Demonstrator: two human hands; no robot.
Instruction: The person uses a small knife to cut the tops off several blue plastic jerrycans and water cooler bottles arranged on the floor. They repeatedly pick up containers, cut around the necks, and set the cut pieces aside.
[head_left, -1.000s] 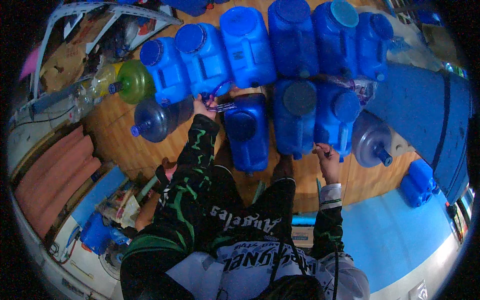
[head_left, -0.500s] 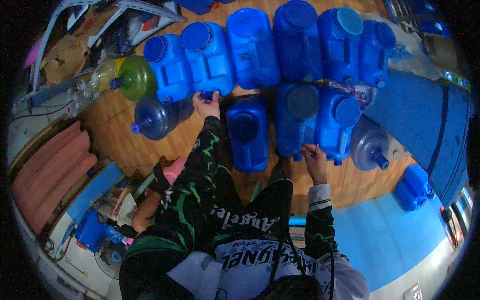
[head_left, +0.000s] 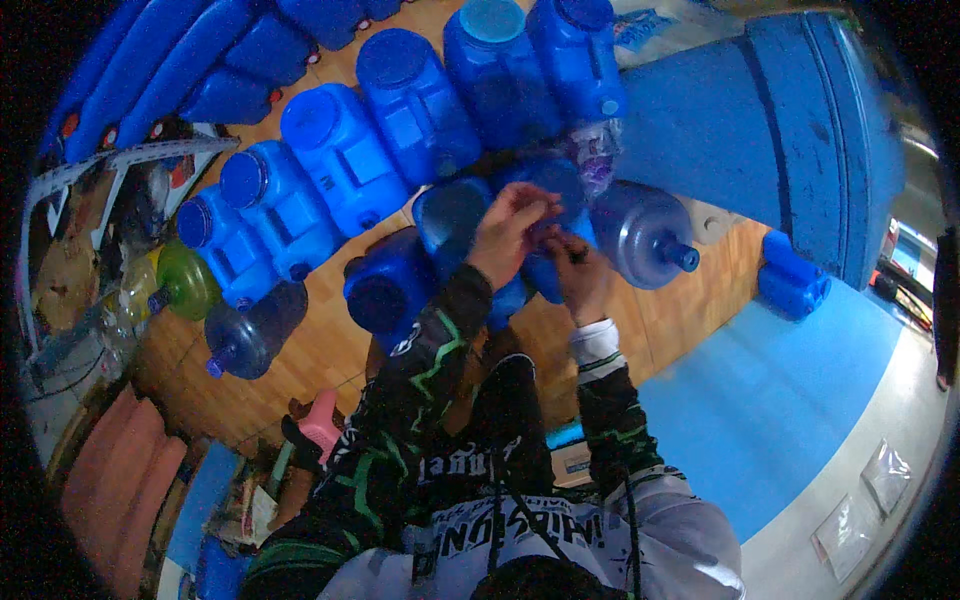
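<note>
Jugs [head_left: 452,222], boxy, deep blue, round-lidded, below half-curled hands [head_left: 508,238] close together, hold on anything unclear.

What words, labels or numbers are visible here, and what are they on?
I won't copy wording, only place it:
White shirt front: large dark lettering.
Dark clothing near the lap: pale lettering.
One blue jug: small dark mark, too small to read.
Anything else: too blurred.

jugs [head_left: 345,165]: smooth plastic | round bottle [head_left: 638,235]: glossy translucent plastic | floor [head_left: 690,305]: wood-look | sleeve [head_left: 612,412]: cloth
</note>
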